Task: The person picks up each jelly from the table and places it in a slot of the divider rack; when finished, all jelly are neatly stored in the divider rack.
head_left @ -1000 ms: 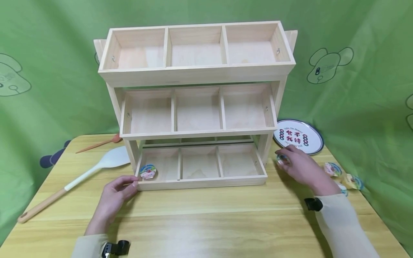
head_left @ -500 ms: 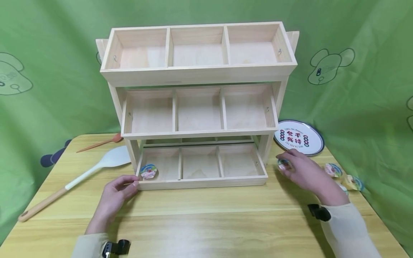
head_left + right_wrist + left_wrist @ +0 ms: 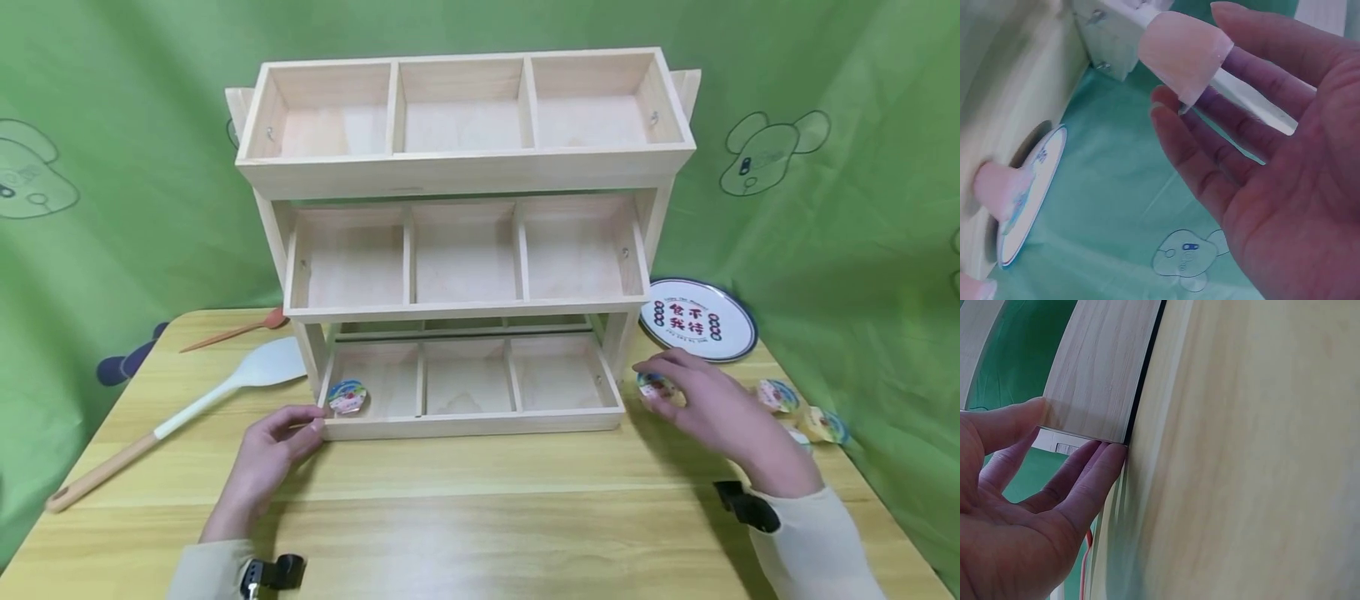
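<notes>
In the head view a three-tier wooden rack (image 3: 465,173) stands on the table. My left hand (image 3: 262,467) grips the front left corner of its bottom tray (image 3: 472,427); the left wrist view shows thumb and fingers of this hand (image 3: 1035,506) on either side of the wood (image 3: 1100,369). One small cup with a colourful lid (image 3: 347,397) lies in that tray's left compartment. Right of the rack, my right hand (image 3: 720,412) holds another such cup (image 3: 652,386). Seen from the right wrist, this pinkish cup (image 3: 1182,53) is at the fingertips of the hand (image 3: 1272,156).
A white oval plate (image 3: 697,321) with red characters lies behind the right hand. Several more cups (image 3: 825,425) sit near the table's right edge. To the left lie a white spatula (image 3: 266,364) with a wooden handle and a small orange utensil (image 3: 232,335). Green cloth hangs behind.
My right hand and forearm have shifted slightly toward the front right with the cup still held, and the cup has tilted or turned a little. The left hand keeps its grip on the tray corner.
</notes>
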Motion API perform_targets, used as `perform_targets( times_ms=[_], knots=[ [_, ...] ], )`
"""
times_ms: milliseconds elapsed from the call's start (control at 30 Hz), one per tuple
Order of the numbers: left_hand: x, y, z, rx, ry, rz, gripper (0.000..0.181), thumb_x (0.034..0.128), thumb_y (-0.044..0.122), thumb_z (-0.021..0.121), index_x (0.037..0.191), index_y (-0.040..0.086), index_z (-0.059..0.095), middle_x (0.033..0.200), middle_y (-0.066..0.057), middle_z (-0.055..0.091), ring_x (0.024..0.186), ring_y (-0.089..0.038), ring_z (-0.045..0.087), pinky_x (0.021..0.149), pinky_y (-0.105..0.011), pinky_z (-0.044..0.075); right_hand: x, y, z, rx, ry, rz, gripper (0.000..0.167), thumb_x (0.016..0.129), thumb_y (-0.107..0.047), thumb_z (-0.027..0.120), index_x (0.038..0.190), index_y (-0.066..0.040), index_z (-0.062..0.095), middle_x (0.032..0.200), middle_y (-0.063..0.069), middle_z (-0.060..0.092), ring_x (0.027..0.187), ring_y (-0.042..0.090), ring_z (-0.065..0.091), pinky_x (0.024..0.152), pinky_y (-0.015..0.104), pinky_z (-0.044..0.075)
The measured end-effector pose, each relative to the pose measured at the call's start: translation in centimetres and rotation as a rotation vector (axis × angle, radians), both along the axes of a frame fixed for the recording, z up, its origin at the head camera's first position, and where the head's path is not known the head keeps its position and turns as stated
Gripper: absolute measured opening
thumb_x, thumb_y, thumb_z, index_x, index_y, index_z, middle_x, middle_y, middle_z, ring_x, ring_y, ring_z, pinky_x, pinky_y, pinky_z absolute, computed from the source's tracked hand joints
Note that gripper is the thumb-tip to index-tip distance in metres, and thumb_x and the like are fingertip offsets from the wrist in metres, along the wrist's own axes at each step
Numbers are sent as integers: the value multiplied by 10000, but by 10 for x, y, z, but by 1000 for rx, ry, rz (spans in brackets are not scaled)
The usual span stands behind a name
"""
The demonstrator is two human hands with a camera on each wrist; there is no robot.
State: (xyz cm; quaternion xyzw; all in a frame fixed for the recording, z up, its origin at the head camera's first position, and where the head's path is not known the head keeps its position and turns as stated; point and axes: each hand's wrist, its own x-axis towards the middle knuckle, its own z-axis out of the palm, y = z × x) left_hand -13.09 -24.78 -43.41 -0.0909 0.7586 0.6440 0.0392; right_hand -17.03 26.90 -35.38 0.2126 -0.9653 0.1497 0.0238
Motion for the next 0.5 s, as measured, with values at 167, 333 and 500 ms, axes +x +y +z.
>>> perform_targets(
  times_ms=[167,333,500],
  knots=[
    [0,0,0,3,-3,0,349,946,79,644,1255,-65,571,1310,-222,542,1031,-161,609,922,-255,526,2,-10,3,-20,78,61,373,867,-121,746,1215,-35,645,1176,131,601,996,358,614,839,565,523],
    [0,0,-1,-9,-1,-2,347,943,83,649,1252,-57,578,1304,-210,545,1036,-162,608,918,-249,527,0,-23,0,-43,114,104,376,854,-108,762,1211,-57,657,1199,127,611,1037,355,610,872,559,521],
    [-1,0,-1,-3,0,-5,354,943,87,650,1255,-62,573,1311,-209,542,1039,-156,610,925,-256,525,-2,-36,-3,-65,88,123,398,862,-129,764,1239,-75,651,1225,127,603,1056,341,606,888,541,532]
  ],
)
